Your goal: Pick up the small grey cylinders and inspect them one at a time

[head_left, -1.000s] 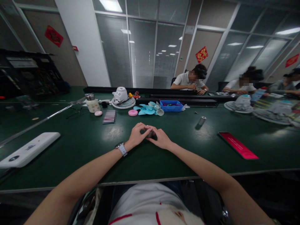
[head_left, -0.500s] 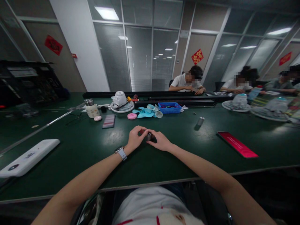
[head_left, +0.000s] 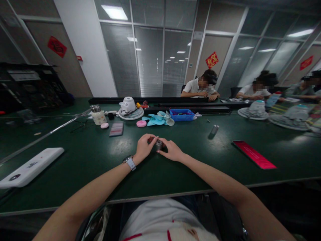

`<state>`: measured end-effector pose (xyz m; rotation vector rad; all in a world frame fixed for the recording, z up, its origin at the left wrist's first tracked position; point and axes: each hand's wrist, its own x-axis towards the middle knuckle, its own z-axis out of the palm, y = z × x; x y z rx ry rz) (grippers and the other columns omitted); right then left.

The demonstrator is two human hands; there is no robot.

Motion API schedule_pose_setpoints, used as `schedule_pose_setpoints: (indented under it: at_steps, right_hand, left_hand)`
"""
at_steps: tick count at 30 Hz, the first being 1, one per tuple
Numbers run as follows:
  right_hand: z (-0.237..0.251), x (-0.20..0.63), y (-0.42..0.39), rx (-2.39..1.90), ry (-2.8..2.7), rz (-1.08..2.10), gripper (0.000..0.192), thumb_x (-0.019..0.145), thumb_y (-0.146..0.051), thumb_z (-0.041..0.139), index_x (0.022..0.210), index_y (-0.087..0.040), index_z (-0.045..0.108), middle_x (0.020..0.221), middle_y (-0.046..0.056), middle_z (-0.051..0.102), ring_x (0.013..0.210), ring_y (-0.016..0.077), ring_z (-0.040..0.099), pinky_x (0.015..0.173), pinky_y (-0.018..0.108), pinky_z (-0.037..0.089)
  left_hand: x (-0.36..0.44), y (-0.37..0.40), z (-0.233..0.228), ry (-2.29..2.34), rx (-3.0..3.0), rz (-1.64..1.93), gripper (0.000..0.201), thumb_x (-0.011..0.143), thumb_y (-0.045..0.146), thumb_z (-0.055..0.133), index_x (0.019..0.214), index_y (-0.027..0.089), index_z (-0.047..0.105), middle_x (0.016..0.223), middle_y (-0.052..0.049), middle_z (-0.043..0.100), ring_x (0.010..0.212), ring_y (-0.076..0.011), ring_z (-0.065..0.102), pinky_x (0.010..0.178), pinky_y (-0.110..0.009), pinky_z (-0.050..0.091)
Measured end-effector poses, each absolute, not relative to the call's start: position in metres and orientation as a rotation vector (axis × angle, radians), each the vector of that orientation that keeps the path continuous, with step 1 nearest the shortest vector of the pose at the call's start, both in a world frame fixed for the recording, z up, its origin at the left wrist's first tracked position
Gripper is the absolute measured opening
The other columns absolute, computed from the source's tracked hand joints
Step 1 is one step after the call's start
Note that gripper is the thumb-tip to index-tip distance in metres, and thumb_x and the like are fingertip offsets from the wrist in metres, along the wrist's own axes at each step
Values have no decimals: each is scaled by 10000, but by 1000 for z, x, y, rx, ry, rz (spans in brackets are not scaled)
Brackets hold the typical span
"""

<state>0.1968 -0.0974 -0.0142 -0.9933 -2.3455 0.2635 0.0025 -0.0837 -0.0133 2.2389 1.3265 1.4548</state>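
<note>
metal showed between the two hands: a small grey cylinder stood on the green table, its long axis about upright and its round top face turned up toward the camera. the left hand curled in from the left, a watch on its wrist, with its fingertips bent over and touching the cylinder's near-left side. the right hand came in from the right, its fingers closed narrowly about the cylinder's right side. so the cylinder lay squarely between them, pinched from both sides, with neither hand clearly nearer; something reddish sat just behind it under the left fingers, too small to name. to the far left a white flat device lay near the table's edge. to the right, well apart from the hands, lay a red flat strip. farther back a second metal cylinder lay tilted on the mat. beyond the hands stood a pink disc, light blue fan blades, a blue tray, a white fan grille with a white housing on it, and a cream cup. at the far side other people sat at their own work.
</note>
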Motion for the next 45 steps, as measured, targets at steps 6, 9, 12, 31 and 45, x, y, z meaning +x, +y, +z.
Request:
schedule_pose_setpoints:
  at_steps: [6,9,12,31,45]
  right_hand:
    - [-12,197,-100,-1051,-2320,297,729,842,-401,669,1453,-208,321,1088,79,680,957,231,652,896,425,465]
    - [-13,197,-100,-1050,-2322,288,738,848,-401,660,1466,-209,306,1104,82,675,969,233,649,895,418,462]
    - [-14,197,-99,-1020,-2346,258,668,867,-404,635,1446,-230,352,1173,85,655,966,224,646,883,399,456]
    - [-20,342,-16,-1857,-1652,-98,516,808,-465,635,1271,-253,550,912,54,732,868,267,691,768,368,501]
    - [-26,349,-11,-1875,-1536,-81,548,802,-404,620,1305,-230,491,1101,95,688,960,267,650,849,407,472]
  left_hand:
    - [-2,-72,-23,1421,2156,1240,329,905,474,525,856,199,698,756,-22,695,664,-163,596,604,-278,417]
    - [-3,-68,-28,1442,2174,1101,250,887,399,554,842,204,703,741,-21,700,648,-168,606,581,-274,408]
    - [-4,-68,-29,1425,2267,998,184,868,321,571,818,200,701,736,-26,695,649,-169,605,594,-273,412]
    - [-5,-70,-27,1386,2309,947,335,920,443,479,864,224,727,845,-43,727,726,-196,632,626,-299,438]
    - [-4,-68,-30,1390,2330,942,310,921,429,482,891,221,711,836,-43,709,739,-190,625,635,-292,438]
